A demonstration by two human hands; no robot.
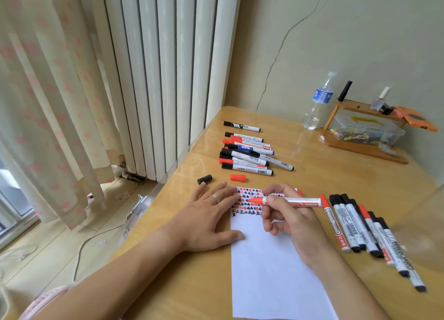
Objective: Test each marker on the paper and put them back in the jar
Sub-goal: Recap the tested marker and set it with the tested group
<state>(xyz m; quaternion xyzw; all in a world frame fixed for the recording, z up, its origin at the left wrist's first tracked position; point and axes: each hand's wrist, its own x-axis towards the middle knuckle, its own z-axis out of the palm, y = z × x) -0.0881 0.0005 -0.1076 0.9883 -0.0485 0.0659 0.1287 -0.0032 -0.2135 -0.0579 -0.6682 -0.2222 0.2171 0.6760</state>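
Observation:
A white sheet of paper lies on the wooden table, its top strip filled with red and black test marks. My right hand holds an uncapped red marker, tip pointing left and touching the marks. My left hand lies flat, fingers spread, pressing the paper's left edge. A loose red cap and a black cap rest just beyond the paper. A pile of capped markers lies farther back, and a row of markers lies right of the paper. A clear jar shows blurred at the right edge.
A water bottle and a wooden rack holding a clear plastic box stand at the back right against the wall. A white radiator and a curtain are left of the table. The table's left edge runs diagonally.

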